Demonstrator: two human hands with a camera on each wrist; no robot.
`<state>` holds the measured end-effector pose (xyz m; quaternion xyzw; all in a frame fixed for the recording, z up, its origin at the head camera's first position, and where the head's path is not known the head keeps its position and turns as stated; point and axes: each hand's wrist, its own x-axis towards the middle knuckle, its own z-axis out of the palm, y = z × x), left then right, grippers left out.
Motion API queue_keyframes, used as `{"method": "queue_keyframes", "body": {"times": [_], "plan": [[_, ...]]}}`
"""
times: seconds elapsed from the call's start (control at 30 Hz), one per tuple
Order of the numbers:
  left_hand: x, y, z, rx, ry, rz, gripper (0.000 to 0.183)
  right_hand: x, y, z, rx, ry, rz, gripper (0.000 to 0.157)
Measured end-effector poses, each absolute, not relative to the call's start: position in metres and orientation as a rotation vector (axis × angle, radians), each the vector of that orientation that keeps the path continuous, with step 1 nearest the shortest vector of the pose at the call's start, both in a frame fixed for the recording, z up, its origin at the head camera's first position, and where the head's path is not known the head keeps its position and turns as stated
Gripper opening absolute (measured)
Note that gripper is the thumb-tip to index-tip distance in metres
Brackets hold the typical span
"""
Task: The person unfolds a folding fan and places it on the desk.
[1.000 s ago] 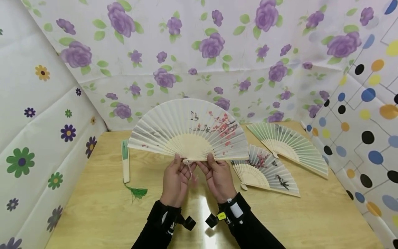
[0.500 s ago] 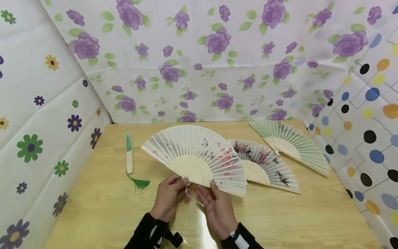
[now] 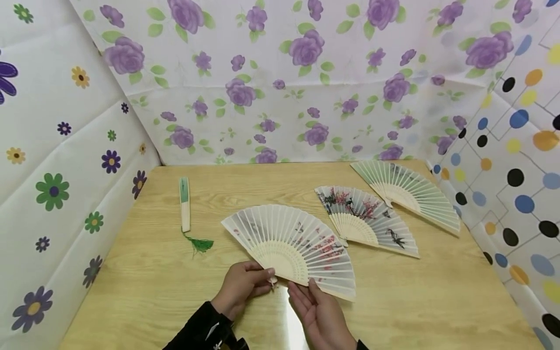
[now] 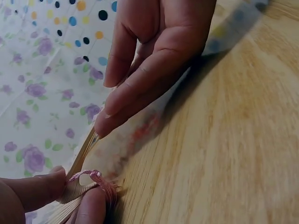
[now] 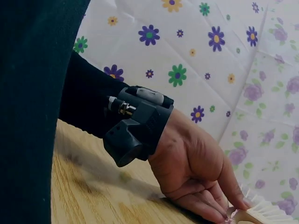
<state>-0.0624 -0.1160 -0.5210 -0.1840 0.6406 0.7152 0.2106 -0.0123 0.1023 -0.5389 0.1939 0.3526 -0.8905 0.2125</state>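
Spreading wide between two hands, the white fan (image 3: 280,255) is occupying the near middle of the tabletop (image 3: 245,187), well in from the far edge; whether its rim is touching the wood is hard to tell from these angles. It is probably weighing very little, its thin leaf looking easy to tear and its slats likely bending sideways. Firmer holds are seemingly waiting at the pivot end and the guard sticks rather than on the pleats. The left hand (image 3: 245,287) is pinching the pivot end, where a pink tassel (image 4: 108,191) is hanging. The right hand (image 3: 321,311) is pinching the lower guard stick, thumb above and fingers beneath. Just to the right, a grey fan (image 3: 356,226) is lying open, leaving little room there, and a green fan (image 3: 409,187) is filling the far right corner. Over toward the left edge, a folded fan (image 3: 184,204) is lying with its green tassel (image 3: 201,244) trailing nearer; between it and the white fan, more room for moving is opening up.
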Motion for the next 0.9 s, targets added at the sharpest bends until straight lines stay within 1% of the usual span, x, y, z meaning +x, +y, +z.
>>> {"method": "queue_keyframes", "body": {"times": [0.17, 0.37, 0.53, 0.8, 0.9], "plan": [[-0.063, -0.110, -0.523, -0.431, 1.856, 1.923, 0.021, -0.008, 0.110, -0.542, 0.545, 0.960, -2.488, 0.068], [-0.058, -0.107, -0.526, -0.357, 1.959, 1.851, 0.024, -0.002, 0.119, -0.542, 0.574, 0.876, -2.496, 0.067], [-0.052, -0.109, -0.525, -0.343, 1.989, 1.815, 0.025, 0.002, 0.122, -0.542, 0.579, 0.813, -2.492, 0.068], [-0.052, -0.108, -0.519, -0.260, 2.091, 1.742, 0.026, 0.007, 0.128, -0.544, 0.587, 0.853, -2.476, 0.075], [-0.053, -0.108, -0.518, -0.235, 2.111, 1.731, 0.025, 0.009, 0.134, -0.540, 0.573, 0.893, -2.413, 0.074]]}}
